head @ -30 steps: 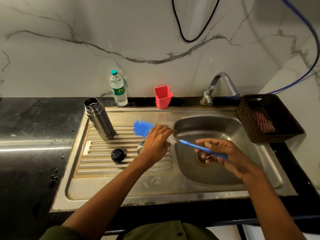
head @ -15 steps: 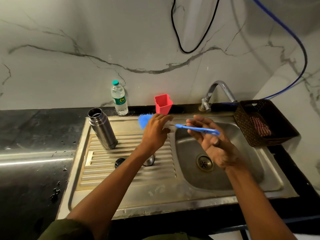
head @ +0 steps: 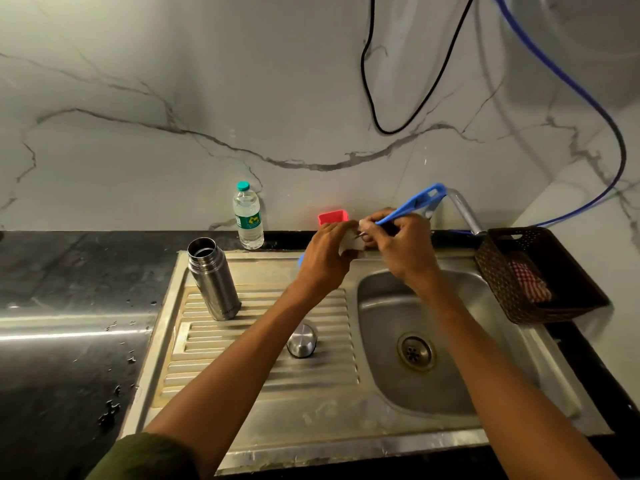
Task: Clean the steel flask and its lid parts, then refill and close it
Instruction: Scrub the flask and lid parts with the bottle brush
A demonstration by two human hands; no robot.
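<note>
- A steel cap (head: 302, 340) stands on the ribbed drainboard (head: 214, 348), just beside the left forearm, with the sink basin (head: 391, 306) to its right.
- The open steel flask (head: 213, 278) stands upright at the drainboard's far left, well apart from both hands.
- Left hand (head: 323, 259) is raised over the sink's back edge, fingers curled around a pale piece (head: 349, 243); what it is I cannot tell.
- Right hand (head: 403, 245) grips the blue brush handle (head: 410, 206), which slants up toward the tap (head: 465, 211).
- A red cup (head: 331, 216) and a water bottle (head: 247, 216) stand by the wall; a brown basket (head: 498, 271) sits right.
</note>
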